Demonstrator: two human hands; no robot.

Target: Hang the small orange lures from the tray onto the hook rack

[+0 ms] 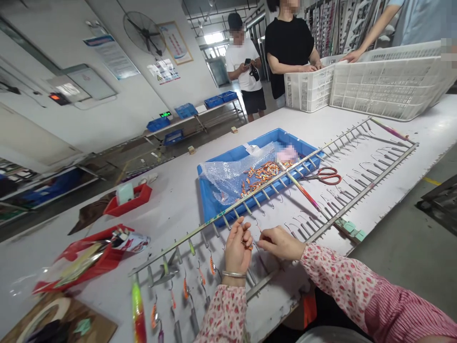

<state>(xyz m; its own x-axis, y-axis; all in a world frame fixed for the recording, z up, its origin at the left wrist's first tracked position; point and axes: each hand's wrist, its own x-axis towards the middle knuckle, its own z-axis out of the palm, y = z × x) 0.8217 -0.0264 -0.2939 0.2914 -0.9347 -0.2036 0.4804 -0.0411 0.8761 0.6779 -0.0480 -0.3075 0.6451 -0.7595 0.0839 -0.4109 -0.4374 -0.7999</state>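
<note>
A ladder-like metal rack with short pegs and wire hooks along both rails spans the table before me. Small orange fishing lures hang from hooks at its near left end. My left hand is raised over the rack, fingers curled around orange lures that show only in part. Close to its right, my right hand has thumb and forefinger pinched at a hook on the rack; whatever is between them is too small to make out. Beyond the rack, a blue tray holds a pile of orange lures and bubble wrap.
Red-handled scissors lie beside the tray, partly under the rack. Red bins and a tape roll are at left. White plastic baskets stand at the far right, with people's hands on them. Another person stands behind the table.
</note>
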